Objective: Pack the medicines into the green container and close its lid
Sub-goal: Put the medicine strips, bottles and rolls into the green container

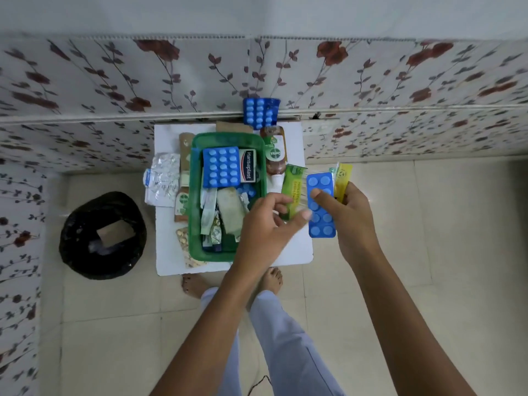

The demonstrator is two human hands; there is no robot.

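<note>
The green container (196, 195) sits open on a small white table (291, 247). Inside lie a blue blister pack (221, 166), a Hansaplast box (248, 166) and several sachets and strips. My right hand (353, 221) is raised right of the table and grips a narrow blue blister strip (320, 207) together with a yellow sachet (343, 178). My left hand (267, 221) hovers over the container's right rim, its fingers pinching a green sachet (293, 190) beside the strip. No lid is identifiable.
A Dettol bottle (275, 151) lies right of the container. Silver blister strips (163, 178) and a small Dettol pack (183, 202) lie to its left. Another blue blister pack (260, 112) leans against the floral wall. A black bin (103, 235) stands on the floor at left.
</note>
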